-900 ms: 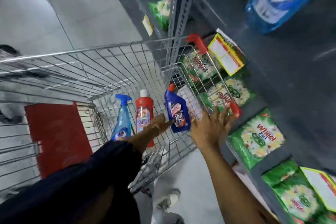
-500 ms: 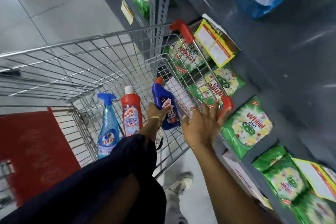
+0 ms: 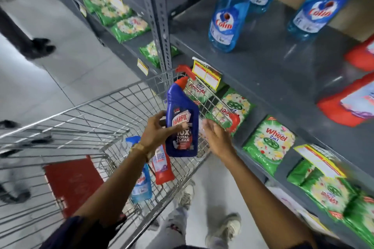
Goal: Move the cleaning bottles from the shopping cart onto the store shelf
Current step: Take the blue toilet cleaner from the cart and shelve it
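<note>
My left hand (image 3: 156, 132) grips a dark blue Harpic bottle (image 3: 182, 121) with a red cap, held upright above the wire shopping cart (image 3: 85, 119). My right hand (image 3: 215, 137) hovers open just right of the bottle, fingers spread, by the cart's red handle end. Down in the cart a light blue spray bottle (image 3: 141, 184) and a red bottle (image 3: 163, 166) stand partly behind my left forearm. The grey store shelf (image 3: 273, 70) on the right carries three blue Colin bottles (image 3: 226, 20).
Red pouches (image 3: 348, 99) lie at the shelf's right end. Green Wheel detergent packs (image 3: 269, 143) fill the lower shelf. A red child-seat flap (image 3: 70, 184) sits in the cart. A perforated upright post (image 3: 157, 18) stands by the cart. Other people's shoes (image 3: 40, 46) are on the floor at left.
My left hand closed on the blue Harpic bottle and lifted it out of the cart basket. My view tilted up toward the shelf. My right hand stayed near the cart handle.
</note>
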Available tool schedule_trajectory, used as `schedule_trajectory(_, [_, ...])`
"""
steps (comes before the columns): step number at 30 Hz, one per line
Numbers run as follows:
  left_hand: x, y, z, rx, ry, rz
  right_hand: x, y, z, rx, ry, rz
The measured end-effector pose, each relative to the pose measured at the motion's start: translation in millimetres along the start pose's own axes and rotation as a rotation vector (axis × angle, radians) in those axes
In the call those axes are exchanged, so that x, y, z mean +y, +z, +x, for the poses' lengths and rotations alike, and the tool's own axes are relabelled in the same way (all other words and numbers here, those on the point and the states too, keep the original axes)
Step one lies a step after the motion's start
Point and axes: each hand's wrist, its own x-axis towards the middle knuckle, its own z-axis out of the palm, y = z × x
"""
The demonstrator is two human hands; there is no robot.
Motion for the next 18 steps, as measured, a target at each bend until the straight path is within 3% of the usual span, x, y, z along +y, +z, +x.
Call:
schedule_trajectory(2, [24,12,-30,-0.092,0.003,0.02,-11,-16,-36,-0.064,0.017,0.397])
schedule_trajectory(6, [37,48,-82,-0.265,-0.007,0.06,7,-50,-106,-0.051,0.064,0.709])
schedule_trajectory(11, [23,99,-129,-0.493,-0.087,-0.002,50,-92,-175,0.082,0.143,0.796])
schedule_trajectory(18, [24,171,-155,-0.689,-0.019,0.105,95,-132,-238,0.297,0.11,0.887])
